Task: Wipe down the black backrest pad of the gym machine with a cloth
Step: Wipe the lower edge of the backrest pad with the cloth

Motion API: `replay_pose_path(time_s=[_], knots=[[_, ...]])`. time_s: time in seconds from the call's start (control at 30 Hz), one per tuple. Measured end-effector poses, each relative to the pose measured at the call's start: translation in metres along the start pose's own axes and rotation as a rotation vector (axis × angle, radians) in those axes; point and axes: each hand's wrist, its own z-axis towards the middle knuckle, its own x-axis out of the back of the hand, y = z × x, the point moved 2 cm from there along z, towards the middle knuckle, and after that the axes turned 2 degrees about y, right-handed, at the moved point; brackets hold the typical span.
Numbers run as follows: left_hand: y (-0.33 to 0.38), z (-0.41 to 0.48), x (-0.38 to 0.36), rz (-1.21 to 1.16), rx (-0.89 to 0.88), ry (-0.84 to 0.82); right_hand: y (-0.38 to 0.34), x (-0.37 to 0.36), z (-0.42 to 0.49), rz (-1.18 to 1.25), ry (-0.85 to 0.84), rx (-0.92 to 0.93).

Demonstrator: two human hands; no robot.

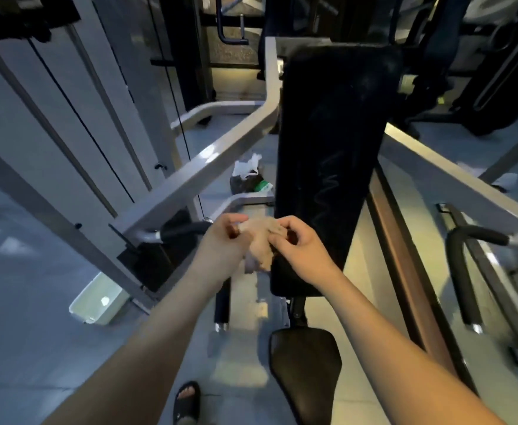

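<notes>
My left hand (225, 242) and my right hand (302, 256) are close together in front of me, each pinching one side of the cloth (262, 240) between thumb and curled fingers. The cloth is a pale, crumpled wad bunched between them and hanging a little below my left fingers. Both forearms reach forward and slightly inward, wrists about level, right hand just over the lower left edge of the backrest pad (334, 142). I can't tell whether the cloth touches the pad.

I'd say I'm at the step of gathering or refolding the cloth, not wiping. The pad stands upright and tilted back ahead of me, long and black, with faint squiggly streaks on its face. The next move calls for bunching the cloth into one hand, laying it flat on the pad and running firm strokes along its length.

Below the pad is the black seat (306, 366). A grey frame bar (220, 161) slants off to the left, with a bag (248, 176) on the floor behind it, and my sandal (187, 400) shows at the bottom
</notes>
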Motion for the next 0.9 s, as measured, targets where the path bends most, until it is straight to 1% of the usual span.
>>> replay_pose_path(time_s=[0.1,0.2,0.27,0.33,0.47,0.53,0.63,0.67,0.7,0.77,0.8,0.87,0.9], knots=[[-0.024,-0.040,-0.063,-0.024,0.061,-0.011,0.036,0.036,-0.048,0.023,0.066,-0.052],[-0.056,-0.066,-0.110,0.020,0.171,0.037,0.076,0.059,-0.092,-0.135,0.109,-0.075],[-0.073,-0.078,-0.135,-0.022,0.253,0.026,0.101,0.070,-0.113,-0.204,0.134,-0.101],[-0.086,-0.085,-0.155,-0.103,0.321,-0.026,0.124,0.077,-0.128,-0.212,0.127,-0.143],[-0.112,-0.084,-0.178,-0.210,0.380,-0.095,0.165,0.081,-0.147,-0.158,0.058,-0.205],[-0.132,-0.079,-0.188,-0.204,0.418,-0.155,0.186,0.082,-0.149,-0.120,0.085,-0.228],[-0.163,-0.065,-0.202,-0.091,0.414,-0.224,0.223,0.081,-0.145,-0.108,0.134,-0.265],[-0.176,-0.056,-0.206,-0.021,0.396,-0.220,0.237,0.080,-0.142,-0.108,0.145,-0.273],[-0.189,-0.046,-0.209,0.018,0.404,-0.169,0.251,0.079,-0.138,-0.110,0.159,-0.285],[-0.221,-0.022,-0.210,0.003,0.488,-0.037,0.286,0.077,-0.128,-0.121,0.192,-0.326],[-0.237,-0.008,-0.210,-0.008,0.507,0.002,0.303,0.077,-0.123,-0.135,0.202,-0.345],[-0.272,0.021,-0.209,0.013,0.502,0.019,0.338,0.075,-0.110,-0.178,0.211,-0.358],[-0.287,0.035,-0.208,0.023,0.483,0.032,0.354,0.074,-0.104,-0.206,0.218,-0.337]])
